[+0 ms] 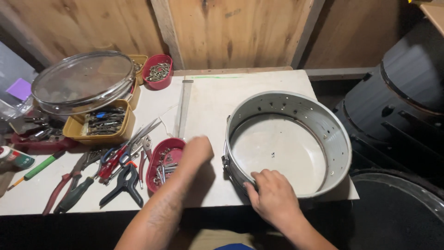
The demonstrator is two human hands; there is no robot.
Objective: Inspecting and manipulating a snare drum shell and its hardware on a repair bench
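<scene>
While right hand (273, 196) grips the drum shell (296, 109) rim at 6 o'clock | I see left hand (196, 150) blurred over red tray (156, 163) at 9 o'clock, fingers unreadable | next, I judge: pick one screw cleanly.

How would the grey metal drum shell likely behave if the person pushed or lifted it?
The shell is probably stiff, being a metal ring. It sits flat on its rim, so it would likely slide, not roll. Open at both ends, it is probably light for its size; the right hand grips its near rim.

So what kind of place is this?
Probably a small drum repair workshop: a bare metal drum shell on the bench, pliers laid out, and tubs of screws.
</scene>
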